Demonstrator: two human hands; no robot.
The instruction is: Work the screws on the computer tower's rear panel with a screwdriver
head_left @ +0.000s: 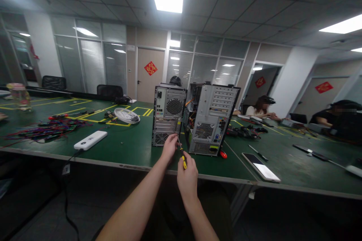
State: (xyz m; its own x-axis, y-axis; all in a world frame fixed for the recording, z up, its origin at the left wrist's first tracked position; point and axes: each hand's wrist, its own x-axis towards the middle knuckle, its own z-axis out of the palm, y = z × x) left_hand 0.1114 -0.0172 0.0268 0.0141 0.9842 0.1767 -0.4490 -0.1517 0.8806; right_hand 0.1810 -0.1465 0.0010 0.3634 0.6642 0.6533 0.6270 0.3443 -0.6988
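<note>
Forearms (pixel 138 199) before green table (pixel 130 143), glass partitions (pixel 92 56) beyond

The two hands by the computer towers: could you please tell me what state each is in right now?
Left hand: at the back of the left computer tower; its grip cannot be told.
Right hand: closed, holding a yellow-and-black screwdriver.

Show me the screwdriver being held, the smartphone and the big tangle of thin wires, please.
Screwdriver (pixel 183 157), head view: on its yellow and black handle.
Smartphone (pixel 261 167), head view: middle of its face.
Tangle of thin wires (pixel 48 130), head view: middle of the pile.
</note>
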